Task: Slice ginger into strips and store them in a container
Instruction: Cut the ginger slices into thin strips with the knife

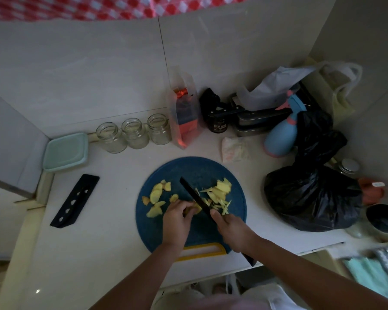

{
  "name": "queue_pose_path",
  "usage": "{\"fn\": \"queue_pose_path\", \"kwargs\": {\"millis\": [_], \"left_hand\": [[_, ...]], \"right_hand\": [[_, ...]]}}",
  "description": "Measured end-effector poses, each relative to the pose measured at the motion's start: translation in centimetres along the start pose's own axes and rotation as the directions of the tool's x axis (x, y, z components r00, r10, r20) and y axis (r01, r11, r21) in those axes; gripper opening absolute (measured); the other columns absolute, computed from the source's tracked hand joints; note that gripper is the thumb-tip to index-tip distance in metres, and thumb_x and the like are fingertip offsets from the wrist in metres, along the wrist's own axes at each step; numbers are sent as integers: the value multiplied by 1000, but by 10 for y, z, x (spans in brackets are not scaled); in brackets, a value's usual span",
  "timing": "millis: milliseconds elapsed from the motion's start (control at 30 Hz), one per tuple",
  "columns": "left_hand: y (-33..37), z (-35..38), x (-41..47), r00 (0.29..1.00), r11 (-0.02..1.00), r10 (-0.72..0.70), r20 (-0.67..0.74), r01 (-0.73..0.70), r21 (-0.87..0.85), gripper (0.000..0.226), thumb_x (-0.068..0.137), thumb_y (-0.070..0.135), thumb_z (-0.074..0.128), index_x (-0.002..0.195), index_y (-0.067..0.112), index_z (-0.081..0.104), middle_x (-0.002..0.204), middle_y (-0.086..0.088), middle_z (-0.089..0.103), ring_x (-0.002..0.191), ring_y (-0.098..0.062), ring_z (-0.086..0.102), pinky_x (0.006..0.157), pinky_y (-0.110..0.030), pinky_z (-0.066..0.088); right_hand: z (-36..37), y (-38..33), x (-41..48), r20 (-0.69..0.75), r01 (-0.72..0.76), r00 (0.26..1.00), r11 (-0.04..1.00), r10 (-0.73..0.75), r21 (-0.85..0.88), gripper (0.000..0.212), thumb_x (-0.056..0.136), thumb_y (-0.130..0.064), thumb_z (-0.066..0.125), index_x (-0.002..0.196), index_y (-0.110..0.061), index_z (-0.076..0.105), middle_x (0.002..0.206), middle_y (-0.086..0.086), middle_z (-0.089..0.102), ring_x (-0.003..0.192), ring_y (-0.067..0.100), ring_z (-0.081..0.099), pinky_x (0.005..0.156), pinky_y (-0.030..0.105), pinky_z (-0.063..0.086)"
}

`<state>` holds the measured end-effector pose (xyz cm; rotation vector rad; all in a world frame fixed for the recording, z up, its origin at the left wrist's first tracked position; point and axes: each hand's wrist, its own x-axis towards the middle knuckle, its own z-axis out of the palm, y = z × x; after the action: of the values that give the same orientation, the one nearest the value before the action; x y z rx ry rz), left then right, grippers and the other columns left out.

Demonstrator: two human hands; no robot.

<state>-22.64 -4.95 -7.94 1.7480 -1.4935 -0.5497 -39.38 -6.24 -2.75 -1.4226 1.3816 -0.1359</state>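
Observation:
A round blue cutting board (pixel 195 168) with a yellow handle lies on the white counter. Yellow ginger slices (pixel 156 194) sit on its left side and cut ginger strips (pixel 220 191) are piled on its right. My left hand (pixel 177 217) holds down a small ginger piece (pixel 196 208) with curled fingers. My right hand (pixel 230 228) grips the handle of a black knife (pixel 194 194), whose blade rests against that piece and points up-left. A pale green lidded container (pixel 65 151) stands at the counter's left edge.
Three empty glass jars (pixel 133 134) line the back wall. A black knife sheath (pixel 75 201) lies left of the board. Right of the board sit black plastic bags (pixel 311 195), a blue spray bottle (pixel 282 133), a clear bag (pixel 185 113) and a dark jar (pixel 217 125).

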Motion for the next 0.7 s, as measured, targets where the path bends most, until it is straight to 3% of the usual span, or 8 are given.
{"fn": "queue_pose_path", "kwargs": {"millis": [100, 300, 433, 500, 700], "left_hand": [[-1, 1, 1, 1000, 1000, 3, -4, -2, 9, 11, 76, 6, 75, 85, 10, 71, 82, 4, 64, 78, -11, 60, 70, -31, 53], [-4, 3, 0, 1000, 1000, -4, -6, 4, 9, 12, 77, 5, 74, 87, 11, 71, 84, 4, 66, 81, -9, 60, 72, -29, 53], [-5, 2, 1, 1000, 1000, -17, 10, 17, 14, 11, 78, 6, 73, 88, 10, 71, 86, 2, 67, 81, -10, 61, 72, -30, 54], [-5, 2, 1, 999, 999, -35, 16, 35, 1, 11, 79, 6, 72, 89, 11, 70, 87, 2, 66, 82, -10, 61, 73, -30, 54], [-3, 3, -2, 998, 997, -68, 7, 68, -26, 13, 81, 10, 71, 92, 15, 68, 93, 4, 64, 83, -3, 60, 77, -23, 52]], "right_hand": [[2, -4, 3, 2, -31, 1000, 999, 31, -20, 54, 97, -57, 28, 64, -16, 39, 58, 1, 39, 48, 9, 37, 50, 22, 31], [8, -16, 6, 1, -21, 1000, 995, 21, -99, 50, 101, -47, 22, 77, -11, 47, 69, 6, 46, 59, 13, 42, 57, 25, 35], [15, -24, 16, -26, 6, 1000, 973, -13, -230, 47, 102, -46, 19, 65, -22, 36, 65, -1, 41, 71, 19, 46, 69, 28, 36], [17, -23, 20, -46, 15, 999, 985, -23, -173, 48, 102, -46, 20, 67, -20, 41, 63, 0, 43, 63, 15, 45, 64, 28, 36], [15, -7, 22, -85, -95, 989, 964, 120, 250, 50, 96, -56, 34, 70, -15, 45, 57, 1, 44, 38, 7, 38, 44, 23, 34]]}}
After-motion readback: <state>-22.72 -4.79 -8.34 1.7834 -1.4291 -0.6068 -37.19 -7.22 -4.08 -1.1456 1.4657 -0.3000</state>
